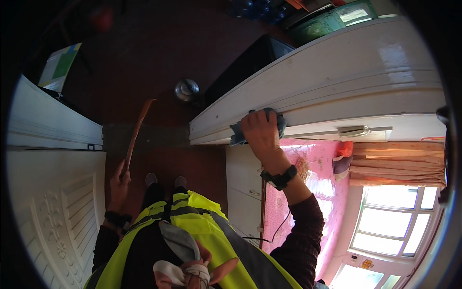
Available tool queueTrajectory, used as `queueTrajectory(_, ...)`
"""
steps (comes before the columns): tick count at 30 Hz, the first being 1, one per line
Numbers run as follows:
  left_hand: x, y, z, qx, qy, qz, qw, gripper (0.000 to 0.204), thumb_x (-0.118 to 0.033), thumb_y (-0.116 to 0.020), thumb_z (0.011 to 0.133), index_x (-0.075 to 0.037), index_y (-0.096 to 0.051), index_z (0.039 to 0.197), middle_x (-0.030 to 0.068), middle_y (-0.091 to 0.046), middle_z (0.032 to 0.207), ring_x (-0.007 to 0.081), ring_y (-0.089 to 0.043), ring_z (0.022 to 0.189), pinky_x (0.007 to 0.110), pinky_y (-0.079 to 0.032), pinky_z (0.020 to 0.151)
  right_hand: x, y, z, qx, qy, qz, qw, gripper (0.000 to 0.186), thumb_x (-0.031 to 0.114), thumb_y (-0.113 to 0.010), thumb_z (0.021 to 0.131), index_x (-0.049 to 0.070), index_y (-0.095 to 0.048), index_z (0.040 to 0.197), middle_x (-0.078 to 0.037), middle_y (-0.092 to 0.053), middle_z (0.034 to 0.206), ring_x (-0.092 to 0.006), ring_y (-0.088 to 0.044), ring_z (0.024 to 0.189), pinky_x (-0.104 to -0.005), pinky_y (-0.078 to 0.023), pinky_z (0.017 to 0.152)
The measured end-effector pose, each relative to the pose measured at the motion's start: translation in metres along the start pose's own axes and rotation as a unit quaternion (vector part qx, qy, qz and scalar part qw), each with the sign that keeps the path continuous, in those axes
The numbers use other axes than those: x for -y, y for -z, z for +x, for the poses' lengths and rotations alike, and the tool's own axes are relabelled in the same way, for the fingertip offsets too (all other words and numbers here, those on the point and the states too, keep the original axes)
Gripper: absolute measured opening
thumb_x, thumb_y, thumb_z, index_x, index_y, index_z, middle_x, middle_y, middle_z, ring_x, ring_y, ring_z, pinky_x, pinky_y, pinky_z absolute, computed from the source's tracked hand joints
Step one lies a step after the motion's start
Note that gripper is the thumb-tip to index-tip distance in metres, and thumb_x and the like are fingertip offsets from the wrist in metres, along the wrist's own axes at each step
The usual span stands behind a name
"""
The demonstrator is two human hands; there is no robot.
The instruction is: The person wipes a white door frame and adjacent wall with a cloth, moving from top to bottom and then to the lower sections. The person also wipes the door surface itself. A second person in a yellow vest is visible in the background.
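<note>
My right hand [261, 130] is closed over a grey-blue cloth [237, 134], pressing it against the white door frame [308, 103]. Edges of the cloth stick out on both sides of the fingers. Lower on the left, my left hand [119, 184] grips one end of a long, thin brown wooden stick [136, 130]. The stick points up and away from me, and its far tip bends to the right; it looks like a back scratcher. Its tip touches nothing that I can make out.
To my left stands a white panelled door [62, 202]. A metal kettle [186, 90] sits on the dark red floor beside a black box-shaped thing [255, 60]. Through the doorway on the right are a pink-covered bed [279, 212], a peach curtain [399, 166] and a window [394, 216].
</note>
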State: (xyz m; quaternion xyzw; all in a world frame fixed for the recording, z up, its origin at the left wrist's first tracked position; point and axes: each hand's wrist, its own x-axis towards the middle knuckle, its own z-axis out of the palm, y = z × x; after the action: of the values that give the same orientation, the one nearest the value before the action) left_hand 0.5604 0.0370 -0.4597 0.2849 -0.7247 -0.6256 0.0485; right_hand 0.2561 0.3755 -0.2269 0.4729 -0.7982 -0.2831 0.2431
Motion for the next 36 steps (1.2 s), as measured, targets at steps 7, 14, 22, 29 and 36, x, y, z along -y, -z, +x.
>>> queueTrajectory(7, 0.001, 0.000, -0.001, 0.016, -0.030, 0.028, 0.999, 0.049, -0.016, -0.060, 0.097, -0.008, -0.050, 0.144, 0.0032, -0.062, 0.083, 0.0097, -0.057, 0.073, 0.028, -0.049, 0.067, 0.032, -0.059, 0.004, 0.094, 0.001, -0.039, 0.995, 0.014, 0.020, -0.063, 0.077, 0.012, -0.064, 0.088, -0.004, -0.059, 0.084, -0.0226, -0.055, 0.087, -0.0422, -0.043, 0.081)
queueTrajectory(14, -0.007, 0.025, -0.015, -0.008, 0.014, 0.032, 0.999, 0.048, -0.012, -0.054, 0.099, -0.006, -0.047, 0.146, 0.0027, -0.059, 0.091, 0.0094, -0.054, 0.080, 0.027, -0.046, 0.070, 0.069, -0.091, 0.000, 0.148, 0.051, 0.047, 0.987, 0.011, 0.019, -0.064, 0.077, 0.014, -0.066, 0.086, -0.003, -0.060, 0.085, -0.0228, -0.055, 0.090, -0.0420, -0.042, 0.083)
queueTrajectory(22, -0.006, 0.034, -0.011, -0.012, 0.027, -0.005, 1.000, 0.047, -0.012, -0.052, 0.099, -0.003, -0.046, 0.145, 0.0012, -0.058, 0.097, 0.0090, -0.052, 0.081, 0.027, -0.046, 0.069, -0.014, 0.005, -0.004, 0.079, -0.050, -0.020, 0.995, 0.013, 0.020, -0.063, 0.076, 0.014, -0.064, 0.087, -0.004, -0.057, 0.087, -0.0224, -0.054, 0.091, -0.0436, -0.042, 0.083)
queueTrajectory(29, -0.004, 0.019, 0.010, 0.022, -0.021, 0.031, 0.999, 0.049, -0.011, -0.055, 0.095, -0.002, -0.049, 0.143, 0.0054, -0.060, 0.086, 0.0115, -0.055, 0.073, 0.029, -0.047, 0.065, 0.035, -0.046, 0.010, 0.191, 0.038, -0.030, 0.980, 0.012, 0.021, -0.064, 0.077, 0.014, -0.066, 0.087, -0.003, -0.059, 0.086, -0.0223, -0.054, 0.090, -0.0406, -0.041, 0.080)
queueTrajectory(36, 0.007, 0.018, 0.008, 0.010, -0.047, 0.010, 0.999, 0.047, -0.011, -0.054, 0.096, -0.001, -0.049, 0.142, 0.0078, -0.062, 0.090, 0.0140, -0.058, 0.079, 0.030, -0.048, 0.069, -0.039, 0.037, 0.026, 0.131, -0.040, -0.038, 0.990, 0.012, 0.018, -0.065, 0.075, 0.014, -0.066, 0.086, -0.002, -0.062, 0.085, -0.0224, -0.057, 0.090, -0.0395, -0.043, 0.078)
